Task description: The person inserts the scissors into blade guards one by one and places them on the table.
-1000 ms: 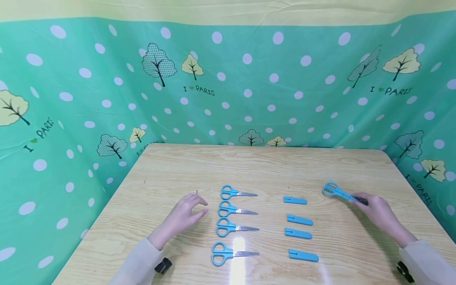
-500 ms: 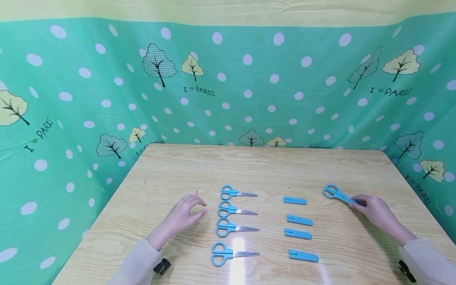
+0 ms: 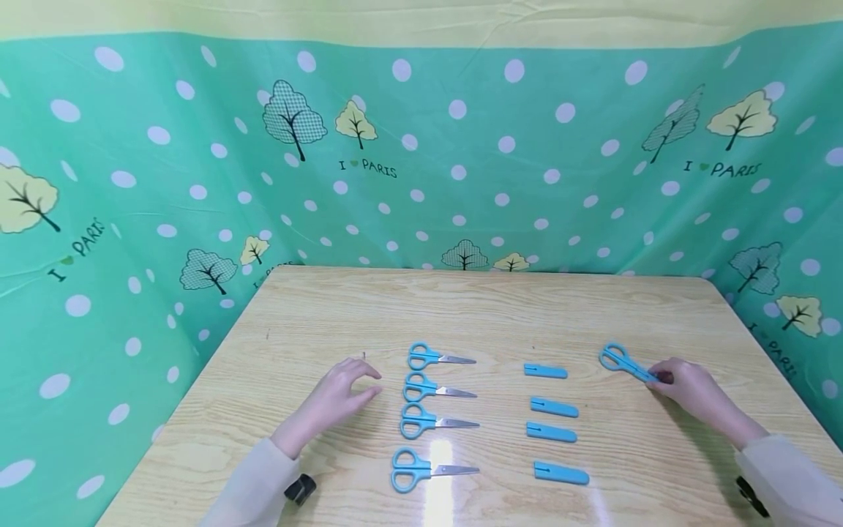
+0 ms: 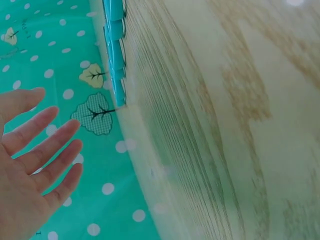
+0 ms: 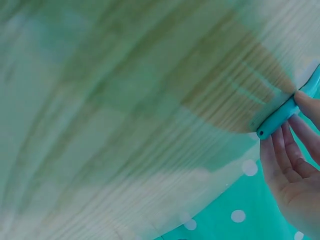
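In the head view my right hand point(image 3: 691, 394) holds a pair of blue-handled scissors point(image 3: 628, 366) by its blade end, handle loops pointing away to the left. A blue blade cover point(image 5: 278, 120) encloses that end in the right wrist view, pinched between thumb and fingers. The scissors are low, at or just above the tabletop; contact is hard to tell. My left hand point(image 3: 332, 395) holds nothing, its fingers relaxed and spread, left of a column of several uncovered scissors point(image 3: 418, 423). Their blades point right, toward a column of several loose blue covers point(image 3: 552, 432).
The light wood-grain table point(image 3: 316, 307) carries everything. A green dotted curtain point(image 3: 435, 146) with printed trees hangs behind it and at both sides. Between the scissors column and my right hand stand the loose covers.
My right hand has brought the covered scissors slightly down toward the table, and the handle loops have shifted a little nearer to me. The left hand and the laid-out scissors and covers stay put.
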Demonstrator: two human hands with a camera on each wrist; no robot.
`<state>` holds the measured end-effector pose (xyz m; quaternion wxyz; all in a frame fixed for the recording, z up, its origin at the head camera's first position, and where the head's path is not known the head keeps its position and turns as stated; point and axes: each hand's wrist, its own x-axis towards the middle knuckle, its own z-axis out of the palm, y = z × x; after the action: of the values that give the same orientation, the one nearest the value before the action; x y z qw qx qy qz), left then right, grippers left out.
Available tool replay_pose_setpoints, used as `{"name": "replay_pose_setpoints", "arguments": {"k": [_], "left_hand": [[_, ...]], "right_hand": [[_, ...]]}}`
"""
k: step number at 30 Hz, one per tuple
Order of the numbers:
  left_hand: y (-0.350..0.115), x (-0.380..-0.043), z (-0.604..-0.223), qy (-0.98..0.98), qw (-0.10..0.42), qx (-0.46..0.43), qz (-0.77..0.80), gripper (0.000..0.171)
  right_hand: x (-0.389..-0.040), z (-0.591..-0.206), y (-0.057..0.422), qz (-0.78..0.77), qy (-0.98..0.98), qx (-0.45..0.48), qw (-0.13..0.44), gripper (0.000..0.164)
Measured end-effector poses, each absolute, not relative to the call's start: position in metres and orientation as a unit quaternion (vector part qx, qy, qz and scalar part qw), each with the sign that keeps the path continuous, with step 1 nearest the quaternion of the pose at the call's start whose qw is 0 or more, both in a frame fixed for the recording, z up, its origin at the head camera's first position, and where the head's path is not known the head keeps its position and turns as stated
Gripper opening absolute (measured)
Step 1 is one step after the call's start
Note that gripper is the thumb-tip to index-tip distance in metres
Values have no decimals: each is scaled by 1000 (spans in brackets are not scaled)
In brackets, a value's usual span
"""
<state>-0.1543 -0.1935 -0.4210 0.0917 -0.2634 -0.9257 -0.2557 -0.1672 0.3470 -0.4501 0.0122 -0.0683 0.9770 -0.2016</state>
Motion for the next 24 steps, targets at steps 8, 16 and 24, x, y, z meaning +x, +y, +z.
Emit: {"name": "replay_pose_setpoints", "arguments": {"k": [8,16,24], "left_hand": [[-192,-159,-421,-924,82,-256,-274,18],[-184,-168,-420,-928,63,-255,-266,17],[-174,-182,-420,-930,36,-242,-273,19]], "right_hand": [[-169,-445,345,-202,975,-89,19,25],[-171,-432,325,-216,971,-104,9,28],[-175,-429,300,-225,963,-150,-21,25]]}}
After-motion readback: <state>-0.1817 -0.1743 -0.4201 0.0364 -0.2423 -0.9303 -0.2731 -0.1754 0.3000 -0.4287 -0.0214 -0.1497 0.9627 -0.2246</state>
